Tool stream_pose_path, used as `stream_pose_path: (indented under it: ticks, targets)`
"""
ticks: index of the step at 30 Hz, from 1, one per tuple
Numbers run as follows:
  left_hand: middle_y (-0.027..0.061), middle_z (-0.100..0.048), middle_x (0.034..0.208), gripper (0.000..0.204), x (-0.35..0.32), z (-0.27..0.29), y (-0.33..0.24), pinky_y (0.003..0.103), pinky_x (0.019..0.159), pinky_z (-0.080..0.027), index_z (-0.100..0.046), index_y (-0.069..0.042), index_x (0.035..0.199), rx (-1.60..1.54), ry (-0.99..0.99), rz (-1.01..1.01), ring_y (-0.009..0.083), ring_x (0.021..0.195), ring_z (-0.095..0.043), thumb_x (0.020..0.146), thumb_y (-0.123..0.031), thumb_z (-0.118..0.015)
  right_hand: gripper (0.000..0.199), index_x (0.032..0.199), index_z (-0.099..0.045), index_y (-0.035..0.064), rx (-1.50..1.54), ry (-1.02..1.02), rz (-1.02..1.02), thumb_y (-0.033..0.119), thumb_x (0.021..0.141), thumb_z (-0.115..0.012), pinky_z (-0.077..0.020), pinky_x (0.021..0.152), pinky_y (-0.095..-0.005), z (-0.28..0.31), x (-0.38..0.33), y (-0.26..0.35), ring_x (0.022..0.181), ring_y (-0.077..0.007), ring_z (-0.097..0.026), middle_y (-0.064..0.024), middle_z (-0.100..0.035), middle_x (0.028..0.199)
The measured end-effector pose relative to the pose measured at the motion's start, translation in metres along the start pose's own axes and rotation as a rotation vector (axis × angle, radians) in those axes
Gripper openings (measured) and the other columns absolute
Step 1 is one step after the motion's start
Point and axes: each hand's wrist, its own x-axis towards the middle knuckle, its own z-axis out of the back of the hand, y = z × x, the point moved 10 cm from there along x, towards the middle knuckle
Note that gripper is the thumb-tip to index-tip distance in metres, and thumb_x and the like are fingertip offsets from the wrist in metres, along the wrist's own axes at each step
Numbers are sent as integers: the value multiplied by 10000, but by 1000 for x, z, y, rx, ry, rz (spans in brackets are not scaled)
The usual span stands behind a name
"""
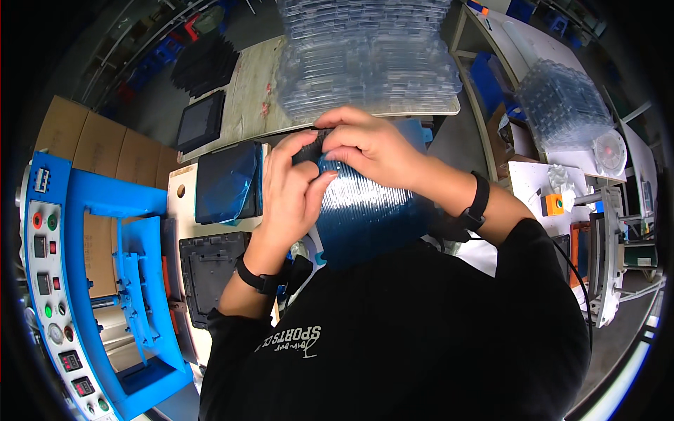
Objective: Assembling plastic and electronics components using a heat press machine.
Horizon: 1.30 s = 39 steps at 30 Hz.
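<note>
A glossy blue piece with fine ribbed lines (pixel 372 217) rests in front of my chest; whether it is one block or a pile of film-covered sheets I cannot tell. My left hand (pixel 291 182) is closed at its far left corner, with thumb and fingers bent inward. Over the far edge curls my right hand (pixel 372 144), its fingertips meeting near those of the left. Between the hands a dark strip of the far edge (pixel 312 149) shows. The fingers hide most of what they pinch. Each wrist wears a black band.
Left on the bench lie a dark panel with blue film (pixel 228 184) and a black plastic frame (pixel 210 270). A blue press (pixel 116 281) stands further left. Clear plastic trays (pixel 365 63) are piled ahead. An orange button box (pixel 553 205) sits at the right.
</note>
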Motion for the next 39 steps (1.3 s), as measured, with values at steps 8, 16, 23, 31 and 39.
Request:
stream_pose_path:
  ticks: [8,16,23,31,39]
  targets:
    - [204,-502,1285,774,8,-44,3,459,1080,-282,-461,12,1302,348,470,49,361,1210,-459,558,-34,-672,78,869,-583,37,64,-115,99,42,799,-617,-277,1053,-496,-4,-40,0,1278,-404,-354,-211,-407,1318]
    - [200,-506,1291,509,-9,-70,-9,493,1058,-325,-613,7,1103,269,554,-178,412,1183,-478,598,-59,-627,292,1087,-594,77,4,-120,-165,70,809,-684,-408,980,-364,24,-64,-53,1180,-299,-495,-140,-503,1259]
    - [198,-467,1334,410,15,-74,-22,509,1029,-359,-624,-10,1072,229,560,-233,446,1146,-502,664,-47,-604,132,923,-658,76,130,-117,-227,96,798,-696,-444,914,-349,33,-58,-72,1117,-297,-534,-129,-543,1188]
    - [186,-432,1371,494,23,-63,-23,485,989,-372,-633,-167,1138,145,554,-100,416,1228,-422,654,-131,-728,103,774,-573,32,-175,-81,85,60,783,-671,-313,1014,-486,49,-63,18,1283,-353,-383,-110,-500,1258]
    - [64,-385,1445,588,23,-61,-34,562,1019,-283,-642,-172,1145,158,587,-127,471,1314,-273,575,-88,-758,219,977,-672,126,-409,-132,-10,158,763,-708,-299,1016,-520,98,-60,-1,1314,-346,-341,-100,-484,1319]
